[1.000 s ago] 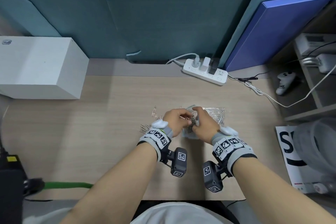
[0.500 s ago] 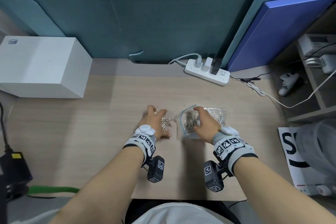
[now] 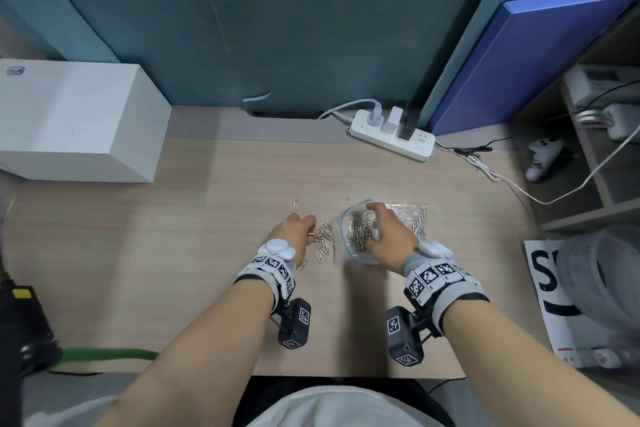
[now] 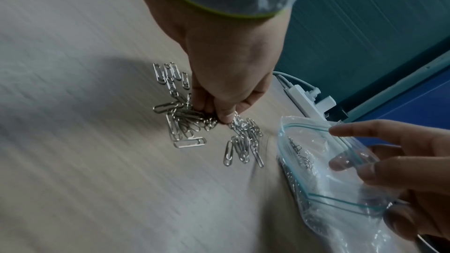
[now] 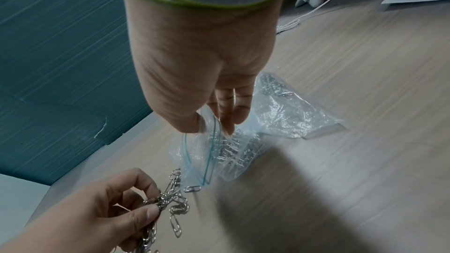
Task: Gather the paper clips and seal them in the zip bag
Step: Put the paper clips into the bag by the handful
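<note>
On the desk, left hand [image 4: 226, 76] pinches paper clips [image 4: 185, 120]; right hand [image 5: 194, 61] pinches zip bag [image 5: 243, 141] open.

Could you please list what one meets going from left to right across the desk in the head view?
White box → left hand → loose paper clips → zip bag → right hand → power strip.

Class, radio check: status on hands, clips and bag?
Left hand pinching loose paper clips. Right hand holding zip bag open, part-filled. Nothing blocking.
</note>
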